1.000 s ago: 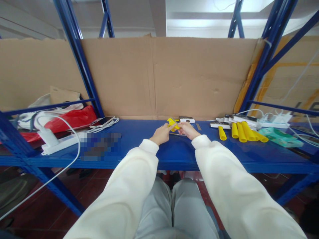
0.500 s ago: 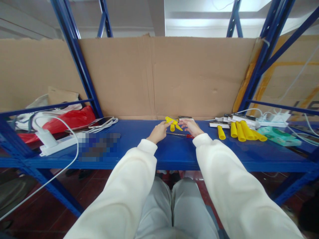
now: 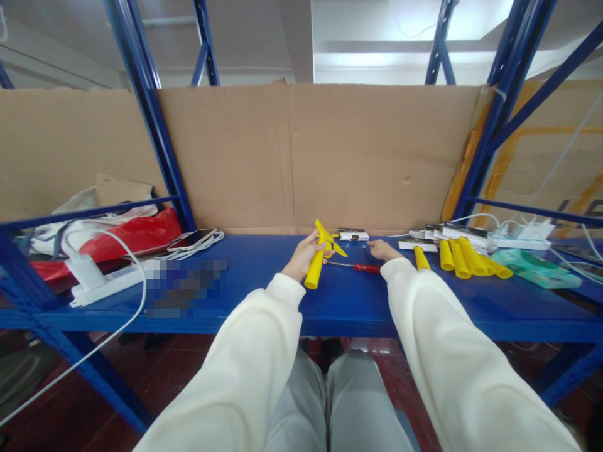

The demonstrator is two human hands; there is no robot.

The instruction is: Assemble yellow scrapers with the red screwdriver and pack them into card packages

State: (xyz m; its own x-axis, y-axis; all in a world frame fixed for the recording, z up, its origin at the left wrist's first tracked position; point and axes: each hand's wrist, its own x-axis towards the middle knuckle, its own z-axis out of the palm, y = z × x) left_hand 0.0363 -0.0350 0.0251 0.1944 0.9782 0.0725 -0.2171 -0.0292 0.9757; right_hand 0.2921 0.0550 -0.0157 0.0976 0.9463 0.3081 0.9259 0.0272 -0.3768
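My left hand (image 3: 303, 257) is closed round a yellow plastic piece (image 3: 315, 270), which has a tube-like handle pointing toward me and flat pointed blades at its far end. Its exact kind I cannot tell. My right hand (image 3: 384, 250) rests on the blue shelf top, fingers drawn together beside a few tiny loose parts (image 3: 364, 246), too small to name. Whether one is between the fingertips is hidden. A screwdriver (image 3: 367, 268) with a red handle lies between the hands, its shaft toward the yellow piece. Behind it sits a small white-and-black box (image 3: 353, 234).
Several yellow tubes (image 3: 459, 258) lie at the right by stacked small boxes (image 3: 459, 233) and a green packet (image 3: 537, 267). On the left are a phone (image 3: 195, 238), a white power strip (image 3: 110, 279) and a red bag (image 3: 136, 235). Cardboard (image 3: 301, 157) stands behind the blue shelf (image 3: 264, 307).
My left hand has turned the yellow piece so its handle points toward me. My right hand has moved away to the right, down onto the shelf, uncovering the screwdriver handle. The view has tilted slightly.
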